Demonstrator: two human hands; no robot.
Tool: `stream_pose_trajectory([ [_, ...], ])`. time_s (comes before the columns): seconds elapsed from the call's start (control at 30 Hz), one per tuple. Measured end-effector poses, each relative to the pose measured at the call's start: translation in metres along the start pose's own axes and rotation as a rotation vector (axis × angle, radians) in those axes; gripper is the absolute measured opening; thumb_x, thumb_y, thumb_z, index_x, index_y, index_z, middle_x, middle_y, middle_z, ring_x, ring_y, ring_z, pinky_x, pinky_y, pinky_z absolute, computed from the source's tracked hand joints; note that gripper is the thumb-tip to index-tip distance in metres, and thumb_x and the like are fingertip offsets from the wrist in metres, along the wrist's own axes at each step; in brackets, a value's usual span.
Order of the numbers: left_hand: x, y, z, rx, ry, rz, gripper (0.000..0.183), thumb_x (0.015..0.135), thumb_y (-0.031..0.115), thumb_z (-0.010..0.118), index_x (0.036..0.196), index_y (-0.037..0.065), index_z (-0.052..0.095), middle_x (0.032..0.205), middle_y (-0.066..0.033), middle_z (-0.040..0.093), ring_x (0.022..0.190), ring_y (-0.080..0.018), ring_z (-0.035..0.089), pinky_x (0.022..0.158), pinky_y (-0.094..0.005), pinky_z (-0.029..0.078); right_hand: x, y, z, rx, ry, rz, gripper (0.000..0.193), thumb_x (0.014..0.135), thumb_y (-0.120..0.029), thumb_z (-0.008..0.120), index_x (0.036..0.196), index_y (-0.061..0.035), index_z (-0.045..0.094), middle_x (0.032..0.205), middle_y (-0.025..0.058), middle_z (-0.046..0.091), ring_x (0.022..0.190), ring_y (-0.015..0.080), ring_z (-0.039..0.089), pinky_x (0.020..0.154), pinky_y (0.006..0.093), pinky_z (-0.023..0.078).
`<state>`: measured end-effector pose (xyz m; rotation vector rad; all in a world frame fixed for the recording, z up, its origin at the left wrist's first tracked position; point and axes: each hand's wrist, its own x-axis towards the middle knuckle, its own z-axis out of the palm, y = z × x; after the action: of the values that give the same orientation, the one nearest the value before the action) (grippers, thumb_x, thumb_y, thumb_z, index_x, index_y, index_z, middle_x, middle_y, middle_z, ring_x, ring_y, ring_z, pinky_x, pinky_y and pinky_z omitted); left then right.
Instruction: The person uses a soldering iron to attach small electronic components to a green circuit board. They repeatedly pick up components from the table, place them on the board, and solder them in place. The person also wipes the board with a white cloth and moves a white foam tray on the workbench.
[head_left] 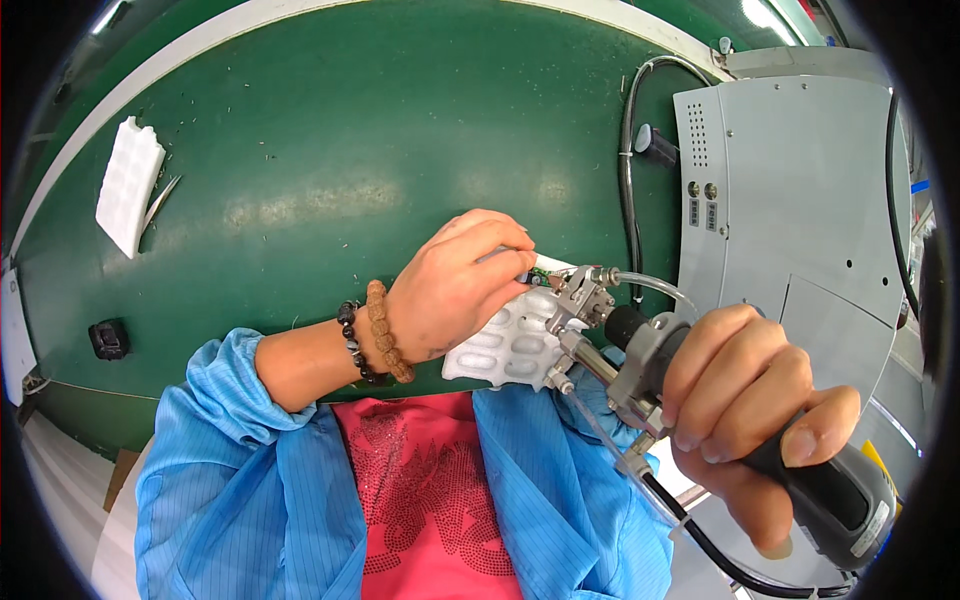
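Observation:
My right hand (750, 400) is wrapped round the black grip of a handheld power screwdriver (640, 365), which has a metal nose and thin hoses. Its nose points left, toward the fingers of my left hand (455, 285). Those fingers are pinched on a small part with a green circuit board (543, 273) and a white piece; most of it is hidden behind the fingers and the tool's nose. Under both, near my body, lies a white moulded foam tray (500, 345) with oval hollows.
A grey metal machine cabinet (800, 190) stands at the right, with a black cable (628, 150) beside it. Another white foam piece (130, 185) and tweezers (160, 203) lie far left on the green table (330, 120). A small black block (108, 340) is at the left.

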<state>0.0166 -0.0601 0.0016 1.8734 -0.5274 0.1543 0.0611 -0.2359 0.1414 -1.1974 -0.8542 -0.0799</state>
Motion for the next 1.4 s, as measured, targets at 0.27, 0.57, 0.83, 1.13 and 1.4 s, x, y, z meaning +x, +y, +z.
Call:
stream_pose_trajectory([
  [0.27, -0.001, 0.001, 0.000, 0.015, 0.007, -0.004, 0.032, 0.066, 0.004, 0.080, 0.096, 0.000, 0.067, 0.098, -0.0110, 0.065, 0.099, -0.0317, 0.064, 0.085, -0.0405, 0.053, 0.006, 0.007, 0.001, 0.004, -0.101, 0.032, 0.045, 0.088, -0.046, 0.072, 0.101, -0.0133, 0.044, 0.067, -0.0018, 0.056, 0.050, 0.0080, 0.056, 0.044, 0.0212, 0.046],
  [0.57, -0.002, -0.003, 0.000, 0.019, -0.001, -0.006, 0.031, 0.068, 0.005, 0.080, 0.096, 0.000, 0.068, 0.098, -0.0113, 0.065, 0.100, -0.0312, 0.064, 0.085, -0.0399, 0.053, -0.004, -0.016, -0.004, 0.046, 0.081, -0.062, 0.044, 0.087, -0.040, 0.076, 0.102, -0.0079, 0.050, 0.065, -0.0016, 0.056, 0.048, 0.0077, 0.055, 0.044, 0.0204, 0.046],
  [0.83, 0.027, 0.014, -0.038, 0.026, 0.023, -0.088, 0.026, 0.071, 0.008, 0.083, 0.094, 0.002, 0.071, 0.104, -0.0117, 0.069, 0.098, -0.0302, 0.063, 0.083, -0.0394, 0.052, -0.026, -0.052, -0.022, 0.078, 0.173, -0.182, 0.036, 0.085, -0.028, 0.079, 0.094, -0.0062, 0.052, 0.058, 0.0005, 0.057, 0.043, 0.0094, 0.056, 0.041, 0.0206, 0.050],
  [1.13, 0.181, -0.086, -0.159, 0.981, 0.390, 0.132, 0.037, 0.084, 0.021, 0.074, 0.117, 0.005, 0.067, 0.107, -0.0162, 0.070, 0.102, -0.0352, 0.063, 0.091, -0.0416, 0.050, -0.016, -0.048, -0.026, 0.083, -0.002, -0.093, 0.043, 0.090, -0.038, 0.071, 0.106, -0.0057, 0.047, 0.069, 0.0046, 0.051, 0.047, 0.0146, 0.050, 0.040, 0.0269, 0.044],
  [1.4, 0.262, -0.117, -0.060, 1.004, -0.365, 0.172, 0.059, 0.076, -0.006, 0.061, 0.129, 0.019, 0.061, 0.122, -0.0105, 0.060, 0.115, -0.0310, 0.054, 0.096, -0.0385, 0.049, -0.022, -0.036, -0.028, 0.089, 0.113, -0.171, 0.036, 0.087, -0.027, 0.076, 0.096, -0.0058, 0.049, 0.062, 0.0029, 0.054, 0.045, 0.0125, 0.055, 0.041, 0.0245, 0.049],
])
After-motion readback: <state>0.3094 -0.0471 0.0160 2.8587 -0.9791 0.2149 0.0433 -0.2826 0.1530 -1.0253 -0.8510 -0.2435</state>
